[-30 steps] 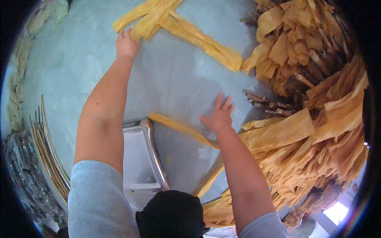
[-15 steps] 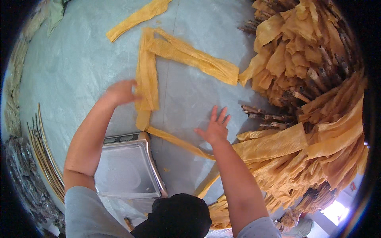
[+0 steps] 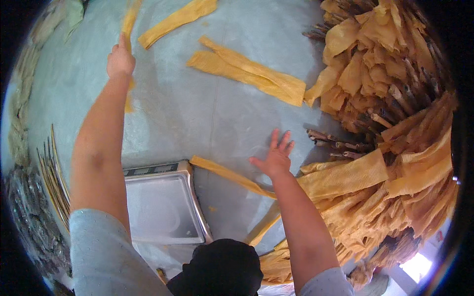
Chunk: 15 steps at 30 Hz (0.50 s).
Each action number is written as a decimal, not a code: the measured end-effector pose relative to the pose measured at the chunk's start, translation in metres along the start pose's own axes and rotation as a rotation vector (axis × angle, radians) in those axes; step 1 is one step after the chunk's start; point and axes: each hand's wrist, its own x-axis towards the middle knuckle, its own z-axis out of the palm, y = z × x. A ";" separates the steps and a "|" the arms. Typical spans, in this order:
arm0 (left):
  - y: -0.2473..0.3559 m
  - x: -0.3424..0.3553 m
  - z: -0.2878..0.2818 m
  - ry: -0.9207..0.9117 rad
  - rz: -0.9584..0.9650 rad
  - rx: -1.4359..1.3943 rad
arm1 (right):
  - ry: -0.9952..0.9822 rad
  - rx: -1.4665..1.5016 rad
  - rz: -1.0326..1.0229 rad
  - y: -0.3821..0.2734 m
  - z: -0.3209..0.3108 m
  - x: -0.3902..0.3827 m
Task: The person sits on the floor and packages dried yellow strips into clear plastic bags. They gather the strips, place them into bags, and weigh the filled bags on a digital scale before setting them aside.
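My left hand [image 3: 121, 60] is stretched far forward at the upper left, closed on a wrinkled yellow strip [image 3: 129, 22]. The strip's far end runs out at the top edge, and its blurred near end shows beside my wrist. My right hand [image 3: 276, 155] is open, fingers spread, over the grey-blue surface and holding nothing. Beyond it lies a wide folded yellow strip [image 3: 249, 76]. A shorter yellow strip [image 3: 177, 22] sits near the held one. A narrow strip [image 3: 232, 176] stretches from the scale's corner toward my right forearm, which hides part of the strips there.
A flat scale [image 3: 165, 209] with a metal rim stands between my arms. Large heaps of orange-yellow sheets [image 3: 355, 74] with brown sticks [image 3: 340, 143] fill the right side. Thin canes [image 3: 53, 177] and dark plastic-wrapped bundles [image 3: 32, 222] line the left. A dark cap [image 3: 219, 269] shows below.
My left hand has moved forward and left, carrying a yellow strip away from the scale's far corner and the folded strip. My right hand stays open in nearly the same place.
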 end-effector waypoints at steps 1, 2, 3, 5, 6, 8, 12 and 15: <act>0.003 0.007 -0.003 -0.102 0.053 0.069 | -0.006 -0.002 -0.001 -0.002 -0.002 -0.001; 0.005 0.011 -0.007 -0.202 0.103 0.140 | -0.014 -0.004 -0.006 -0.007 -0.005 -0.002; 0.004 0.014 -0.012 -0.303 0.151 0.213 | -0.022 -0.006 -0.012 -0.011 -0.007 -0.004; -0.013 0.017 0.002 -0.511 0.205 -0.033 | -0.032 -0.004 -0.048 -0.018 -0.005 -0.004; 0.016 -0.011 -0.011 -0.624 0.366 -0.113 | -0.026 -0.004 -0.002 -0.008 -0.004 -0.001; 0.031 -0.072 -0.043 -0.782 0.514 -0.373 | -0.018 -0.042 0.052 0.001 -0.008 -0.001; 0.030 -0.099 -0.044 -0.660 0.097 -1.051 | 0.010 0.046 0.018 0.007 -0.005 -0.002; 0.059 -0.067 -0.005 -0.565 -0.092 -1.400 | -0.011 0.020 0.000 0.002 -0.008 -0.003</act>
